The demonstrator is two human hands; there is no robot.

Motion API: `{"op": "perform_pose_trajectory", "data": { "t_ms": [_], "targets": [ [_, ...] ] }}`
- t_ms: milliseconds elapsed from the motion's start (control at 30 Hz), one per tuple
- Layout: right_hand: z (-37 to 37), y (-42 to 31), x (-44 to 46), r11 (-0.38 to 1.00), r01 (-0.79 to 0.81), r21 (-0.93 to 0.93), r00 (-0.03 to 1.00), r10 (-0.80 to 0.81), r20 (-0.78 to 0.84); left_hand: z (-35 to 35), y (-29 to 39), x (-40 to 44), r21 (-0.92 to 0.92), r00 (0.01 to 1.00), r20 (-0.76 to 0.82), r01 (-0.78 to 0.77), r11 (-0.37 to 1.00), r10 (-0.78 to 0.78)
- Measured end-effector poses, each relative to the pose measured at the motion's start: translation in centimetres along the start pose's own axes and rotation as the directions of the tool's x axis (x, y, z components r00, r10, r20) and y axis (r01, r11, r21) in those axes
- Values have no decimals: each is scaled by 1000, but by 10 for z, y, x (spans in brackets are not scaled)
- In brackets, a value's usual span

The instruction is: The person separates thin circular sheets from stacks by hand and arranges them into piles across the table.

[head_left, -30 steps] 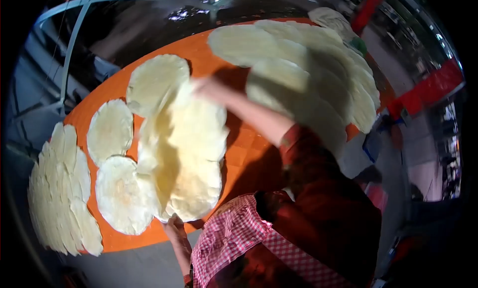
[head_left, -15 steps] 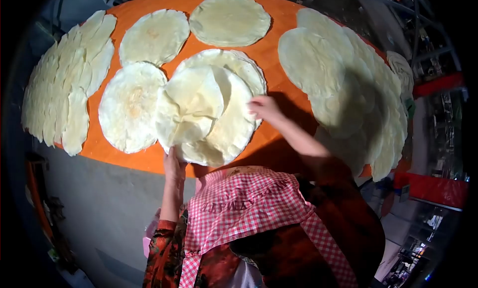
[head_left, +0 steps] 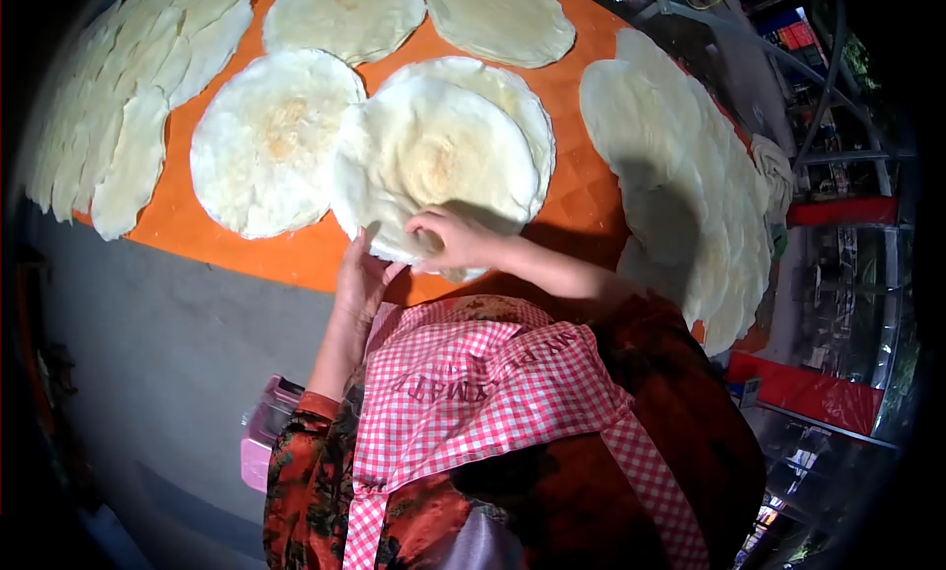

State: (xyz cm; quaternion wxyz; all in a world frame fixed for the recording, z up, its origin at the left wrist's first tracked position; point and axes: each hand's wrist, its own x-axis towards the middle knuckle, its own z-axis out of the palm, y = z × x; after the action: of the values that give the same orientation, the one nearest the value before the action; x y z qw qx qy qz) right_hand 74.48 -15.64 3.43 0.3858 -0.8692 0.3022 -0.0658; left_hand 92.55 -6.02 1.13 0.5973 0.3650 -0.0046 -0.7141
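A checked apron (head_left: 453, 402) is seen nearest, with a pink box (head_left: 258, 457) on the floor (head_left: 187, 334) to its left. Above the apron, the near rim of a round, pale bread (head_left: 448, 151) is met by both hands. The left hand (head_left: 363, 282) is part open at the rim's left side; whether anything is gripped by it cannot be told. The right hand (head_left: 458, 243) is curled, the rim apparently pinched between thumb and fingers.

The bread is laid over a stack (head_left: 537, 117) on the orange table (head_left: 236, 260), its left side overlapping a neighbouring round (head_left: 246, 166). It can be judged light, thin and limp, easily creased or torn if pulled at one point; it is best taken by the rim, with two spread holds. Little slip is to be expected from its dry-looking face.

To the sides, overlapping breads are spread in a left pile (head_left: 128, 87) and a partly shadowed right pile (head_left: 690, 176). Farther off, two more rounds (head_left: 345, 18) are set side by side, and a cloth (head_left: 774, 171) is seen by the right edge.
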Motion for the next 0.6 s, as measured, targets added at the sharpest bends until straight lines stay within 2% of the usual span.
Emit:
{"op": "perform_pose_trajectory", "data": {
  "t_ms": [33, 133, 167, 267, 300, 400, 500, 600],
  "targets": [
    [-3, -9, -12, 1000, 3, -15, 998, -3, -57, -2, 1, -2, -16, 999, 53, 12, 1000, -11],
    [-1, 11, -10, 935, -48, 351, 998, 63, -32, -6, -2, 0, 15, 988, 150, -24, 1000, 22],
    [-1, 16, -12, 942, -35, 332, 996, 59, -61, -6, -2, 1, -8, 989, 145, -8, 1000, 9],
    [4, 23, -12, 908, -131, 397, 983, 170, -66, 2, -2, -3, 59, 988, 153, -41, 997, 31],
    [3, 16, -13, 924, -96, 370, 972, 167, -165, 5, -1, -4, 75, 989, 142, -41, 996, 30],
    [6, 18, -15, 906, -184, 381, 960, 248, -127, 11, -2, -5, 108, 996, 86, -34, 994, 25],
    [11, 10, -16, 936, -167, 309, 957, 229, -176, 14, -4, -5, 107, 1000, 8, -26, 994, 26],
    [12, -4, -15, 980, 54, 192, 947, 11, -321, 15, -5, -3, 85, 999, -24, -34, 996, 36]
  ]
}}
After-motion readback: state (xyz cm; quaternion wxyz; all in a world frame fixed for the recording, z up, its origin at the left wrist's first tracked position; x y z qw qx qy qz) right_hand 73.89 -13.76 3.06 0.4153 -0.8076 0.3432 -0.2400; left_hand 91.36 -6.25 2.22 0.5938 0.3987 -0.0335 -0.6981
